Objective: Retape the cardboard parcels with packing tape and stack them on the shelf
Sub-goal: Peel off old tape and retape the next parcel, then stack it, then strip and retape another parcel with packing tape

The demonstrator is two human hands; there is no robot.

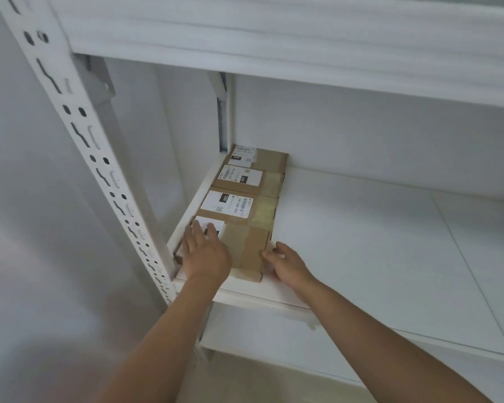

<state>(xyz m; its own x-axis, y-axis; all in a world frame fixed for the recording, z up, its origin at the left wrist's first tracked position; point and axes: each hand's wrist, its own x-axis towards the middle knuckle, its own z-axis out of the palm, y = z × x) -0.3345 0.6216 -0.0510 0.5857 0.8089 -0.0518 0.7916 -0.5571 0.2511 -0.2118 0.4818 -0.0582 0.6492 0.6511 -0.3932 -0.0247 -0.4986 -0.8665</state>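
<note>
While the left hand (205,251) lies flat on the parcel (245,251), right hand (285,264) fingertips pinch its edge.

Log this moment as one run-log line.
left hand: flat on front parcel | right hand: fingers at its right edge | parcels: four in a row on shelf | tape: on

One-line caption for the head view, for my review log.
Both hands, left hand flat on top and right hand at its side, set the nearest parcel in a row of four on a white shelf.
</note>
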